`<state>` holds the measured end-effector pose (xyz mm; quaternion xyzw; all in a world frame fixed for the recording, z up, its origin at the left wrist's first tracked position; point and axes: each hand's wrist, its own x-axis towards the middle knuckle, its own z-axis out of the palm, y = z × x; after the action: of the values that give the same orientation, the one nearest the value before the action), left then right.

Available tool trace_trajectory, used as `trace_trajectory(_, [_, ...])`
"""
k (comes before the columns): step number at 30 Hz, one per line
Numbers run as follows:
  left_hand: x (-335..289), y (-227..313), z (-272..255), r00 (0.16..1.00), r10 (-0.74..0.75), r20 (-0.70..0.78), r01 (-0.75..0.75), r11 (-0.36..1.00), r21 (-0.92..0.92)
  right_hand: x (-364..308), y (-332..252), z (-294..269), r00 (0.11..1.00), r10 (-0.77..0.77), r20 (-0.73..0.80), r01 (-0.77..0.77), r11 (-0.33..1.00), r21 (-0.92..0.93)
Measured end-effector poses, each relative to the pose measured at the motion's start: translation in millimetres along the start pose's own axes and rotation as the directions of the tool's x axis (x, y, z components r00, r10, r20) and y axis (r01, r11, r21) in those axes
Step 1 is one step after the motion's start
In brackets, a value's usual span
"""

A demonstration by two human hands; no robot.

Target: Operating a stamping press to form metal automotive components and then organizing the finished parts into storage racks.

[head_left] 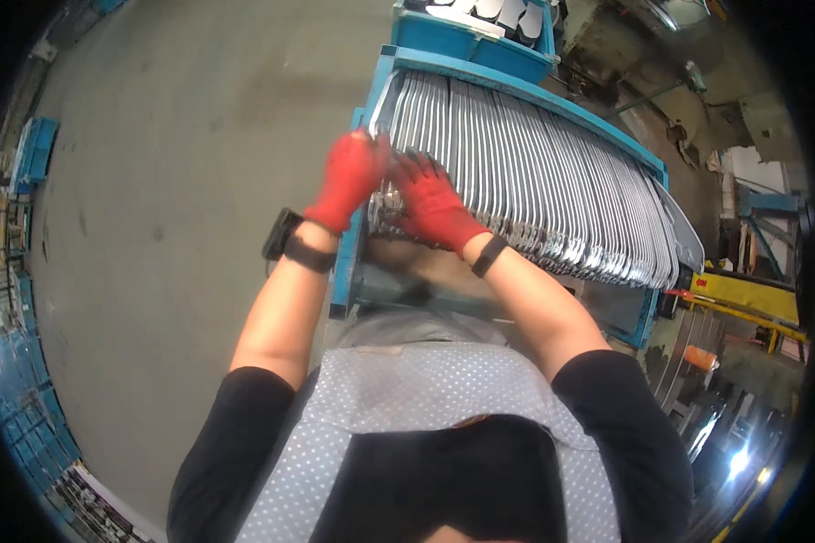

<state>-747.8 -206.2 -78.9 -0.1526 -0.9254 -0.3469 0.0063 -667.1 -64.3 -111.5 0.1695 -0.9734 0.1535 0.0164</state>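
A long row of thin grey metal plates (pixel 525 167) stands on edge, packed close together, in a blue metal rack (pixel 335 294). My left hand (pixel 346 181), in a red glove, is at the row's left end by the rack's side. Its fingers are blurred and partly hidden, so I cannot tell whether they grip a plate. Beside it, my right hand (pixel 433 201), also gloved in red with dark fingertips, lies across the leftmost plates, its fingers stretched out and apart.
Beyond the rack sits a blue bin (pixel 471 38) holding white and dark pieces. Blue crates (pixel 36 154) line the far left side. To the right are a yellow barrier (pixel 743 297) and machinery. Grey floor (pixel 181 226) lies left of the rack.
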Motion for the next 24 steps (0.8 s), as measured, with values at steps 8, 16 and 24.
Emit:
trace_trajectory(8, [5.5,-14.0,11.0,0.998,0.057,-0.005,-0.057,0.998,0.014,0.2,-5.2,4.7,0.999,0.037,0.006,-0.037,0.996,-0.075])
trace_trajectory(16, [38.9,-16.7,-0.6,0.960,0.275,0.057,-0.281,0.937,0.207,3.2,-9.8,-3.0,0.994,0.086,0.073,-0.073,0.984,-0.161])
trace_trajectory(24, [27.6,-3.9,3.4,0.996,0.081,0.045,-0.084,0.993,0.081,-13.0,-47.3,-0.6,0.977,0.207,0.054,-0.197,0.969,-0.146])
